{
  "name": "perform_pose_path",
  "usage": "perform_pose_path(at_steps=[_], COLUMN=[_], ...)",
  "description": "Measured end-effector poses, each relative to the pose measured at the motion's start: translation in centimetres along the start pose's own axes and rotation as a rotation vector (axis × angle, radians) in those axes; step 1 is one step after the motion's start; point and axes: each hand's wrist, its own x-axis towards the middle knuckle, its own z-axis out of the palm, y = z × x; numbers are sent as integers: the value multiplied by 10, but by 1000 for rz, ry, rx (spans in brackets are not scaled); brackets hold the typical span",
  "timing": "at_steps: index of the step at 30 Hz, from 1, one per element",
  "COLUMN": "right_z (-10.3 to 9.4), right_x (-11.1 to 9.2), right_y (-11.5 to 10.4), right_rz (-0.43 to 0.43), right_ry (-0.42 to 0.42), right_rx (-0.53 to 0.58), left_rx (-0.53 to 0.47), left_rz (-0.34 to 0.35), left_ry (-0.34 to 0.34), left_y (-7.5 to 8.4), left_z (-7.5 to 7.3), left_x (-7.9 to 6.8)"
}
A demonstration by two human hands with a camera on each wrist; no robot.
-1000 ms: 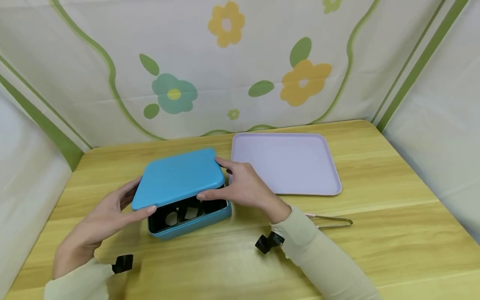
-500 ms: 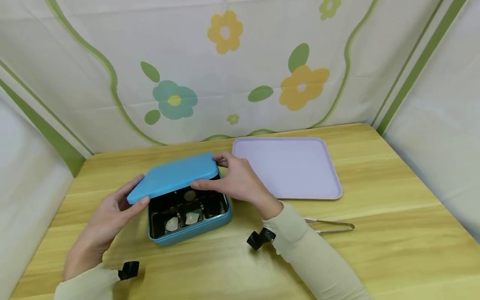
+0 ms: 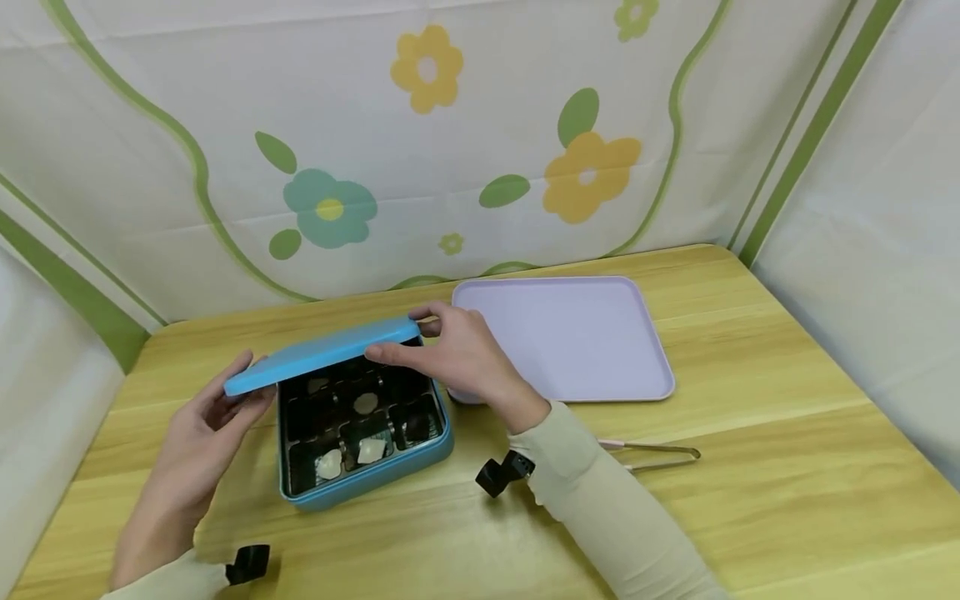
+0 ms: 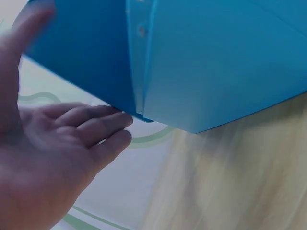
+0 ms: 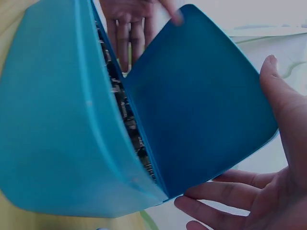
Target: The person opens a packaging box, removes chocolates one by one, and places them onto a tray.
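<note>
A blue metal tin [image 3: 375,479] stands on the table with its hinged lid [image 3: 330,354] tilted up. Inside it, a dark divided insert [image 3: 315,425] holds several pale pieces, such as a whitish chunk [image 3: 371,451] in a front compartment. My right hand [image 3: 472,358] grips the lid's right end, thumb at the front edge and fingers toward the hinge. At the opposite end, my left hand [image 3: 202,442] has its thumb at the front corner. The left fingers [image 4: 105,129] reach loosely toward the hinge, fairly straight, with tips right at the blue edge.
A flat lilac tray [image 3: 562,342] lies at the back, right of the tin. Metal tongs [image 3: 660,450] lie on the wooden table [image 3: 787,467], partly behind the right sleeve. A flowered cloth [image 3: 450,167] hangs at the table's back edge.
The lid has swung further up and back, from a narrow gap to a wide view of the compartments. Both hands rise with it, and the left thumb no longer rests on top.
</note>
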Motion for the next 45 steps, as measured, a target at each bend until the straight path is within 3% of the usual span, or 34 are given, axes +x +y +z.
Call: perform_pose_path(at_steps=[3,6,12,19,29,41,45], right_z=[-1,-2,-4,-4,-1,-2,-1], right_x=[3,5,9,14,18,20,22], right_y=[-4,-7,-7,-3,7,14,18], right_rz=[0,7,5,-21,-102,-91,-80], right_ry=[0,-5,-2,23,-13,11,-9], right_rx=[-23,-40,-61,-51,-62,-103,-46], left_rx=[2,66,214,242,228,132,98], left_rz=[11,-42,-84,-39,-111,-190,-203], left_ry=[80,141,191,186,187,163,160], left_y=[1,3,6,8,8,8,13], left_z=[2,6,8,10,9,9,9], left_x=[1,4,10,15,17,23,27])
